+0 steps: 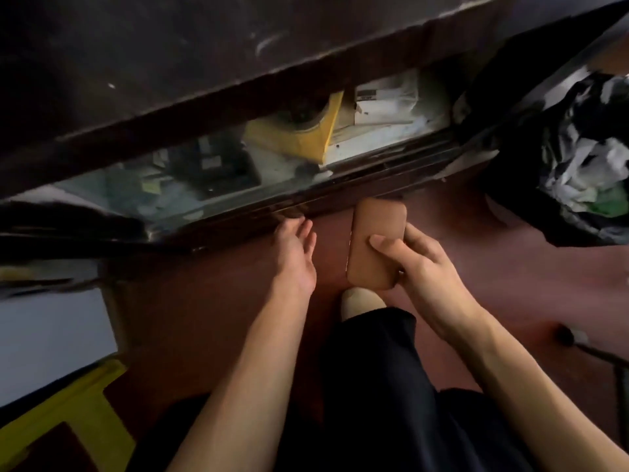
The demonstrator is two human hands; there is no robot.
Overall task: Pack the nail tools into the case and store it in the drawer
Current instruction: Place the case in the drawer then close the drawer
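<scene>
Right grip [413, 264] wrapping tan case [376, 243], left grip [296, 253] spread empty near drawer [357, 178]; I'd be sliding it in flat.

I'm seeing a dim, low-contrast frame; desk top [170, 46] is reading near black. Brightest patches are sitting on the white papers [384, 100] in the drawer [340, 185]. Motion blur is smearing drawer contents & left edge. Wide-angle lens is bending straight lines twd the corners.
</scene>
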